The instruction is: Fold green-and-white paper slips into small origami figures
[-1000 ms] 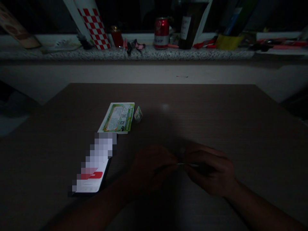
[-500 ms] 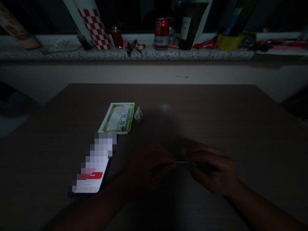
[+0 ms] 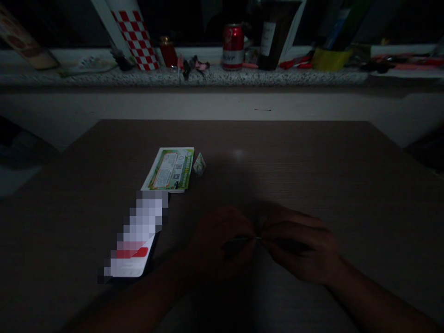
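Observation:
Low over the dark table, my left hand (image 3: 222,245) and my right hand (image 3: 301,243) almost meet at the fingertips. Both are closed in a pinch on a thin flat piece (image 3: 257,238), seen edge-on as a pale line. Most of it is hidden by my fingers, and the dim light does not show its kind. Beyond my left hand lies a green and white printed booklet or packet (image 3: 168,169). At its right edge is a small patterned paper-like piece (image 3: 200,164), diamond-shaped from here.
A lit phone (image 3: 135,259), partly pixelated, lies left of my left hand on the wooden table (image 3: 312,162). Behind the table, a stone windowsill (image 3: 208,81) holds a red and silver can (image 3: 233,48), a red-checked cylinder (image 3: 137,39) and a dark labelled container (image 3: 272,39).
My hands have come closer together, and less of the thin piece shows between the fingertips. The booklet, small piece and phone stay in place.

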